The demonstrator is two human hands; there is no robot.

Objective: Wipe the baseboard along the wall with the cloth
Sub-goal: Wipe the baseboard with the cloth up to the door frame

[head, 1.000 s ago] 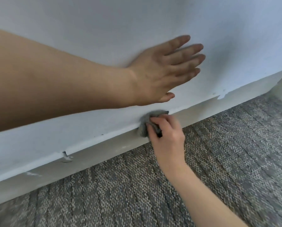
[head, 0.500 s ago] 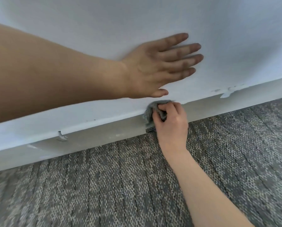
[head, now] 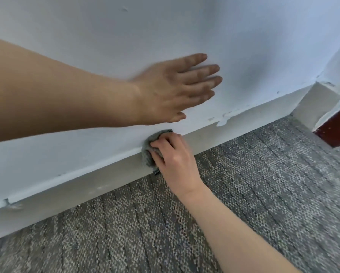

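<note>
Cloth sits bunched against the baseboard, gripped under the curled fingers of the right hand. Left hand lies flat, fingers straight, on the wall just above.

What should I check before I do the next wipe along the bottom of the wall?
1. Right hand grips the cloth: ok.
2. Cloth presses on the baseboard: ok.
3. Left hand open and flat on the wall: ok.
4. Baseboard free of things up to the corner: ok.
5. Paint edge smooth: not ok, chipped paint could snag.
6. Cloth clean enough: cannot tell.
</note>
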